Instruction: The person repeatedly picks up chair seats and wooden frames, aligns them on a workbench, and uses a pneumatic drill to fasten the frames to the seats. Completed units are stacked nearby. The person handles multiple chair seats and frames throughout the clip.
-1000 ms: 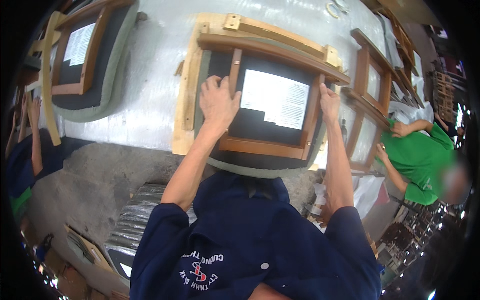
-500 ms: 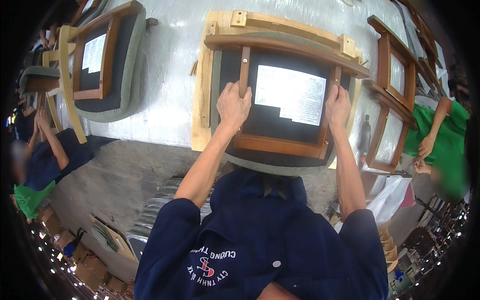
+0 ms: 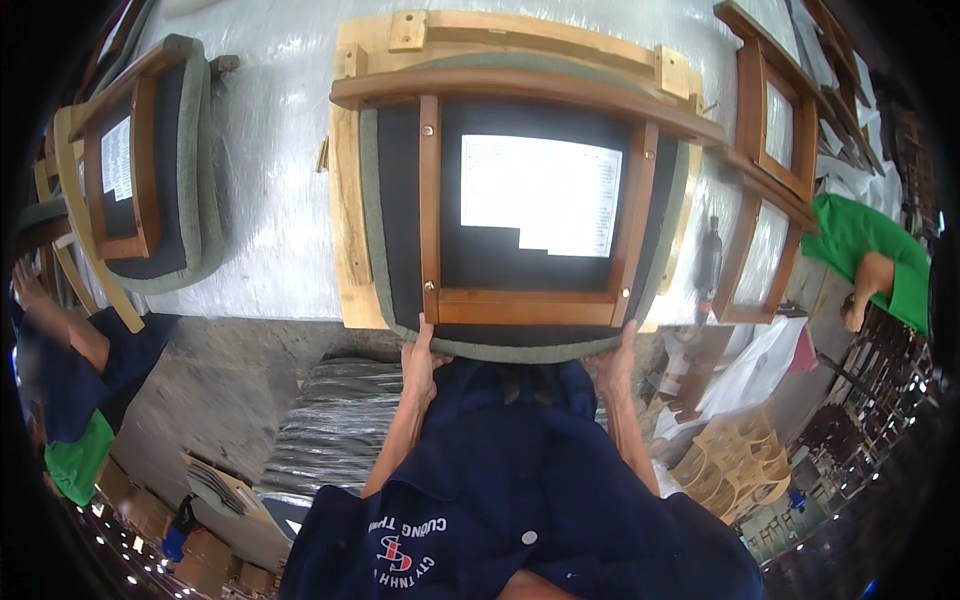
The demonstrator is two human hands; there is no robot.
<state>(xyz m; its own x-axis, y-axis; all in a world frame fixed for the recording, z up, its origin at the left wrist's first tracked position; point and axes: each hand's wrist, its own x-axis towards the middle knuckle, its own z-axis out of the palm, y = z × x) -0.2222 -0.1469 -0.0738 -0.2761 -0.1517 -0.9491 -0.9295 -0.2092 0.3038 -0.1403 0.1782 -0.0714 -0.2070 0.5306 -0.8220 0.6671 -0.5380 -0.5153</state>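
An upholstered chair seat (image 3: 395, 230) lies underside up in front of me, its padded border grey-green and its bottom black. A brown wooden frame (image 3: 530, 307) with bolts at its corners sits on that underside, around a white printed sheet (image 3: 540, 185). Beneath the seat is a pale wooden jig (image 3: 348, 215). My left hand (image 3: 422, 362) grips the near left edge, thumb on top and the other fingers mostly hidden below. At the near right edge my right hand (image 3: 613, 362) holds the seat the same way.
The table (image 3: 275, 200) is covered in shiny plastic film. Another upturned seat (image 3: 205, 200) lies left, near a co-worker's arm (image 3: 70, 325). Brown wooden frames (image 3: 760, 230) and a dark bottle (image 3: 711, 255) stand right, where a person in green (image 3: 870, 245) works. Wrapped stacked pieces (image 3: 335, 430) are below.
Both hands have left the frame's side rails and come toward me to the seat's near edge. In the picture the seat and jig appear further left and larger.
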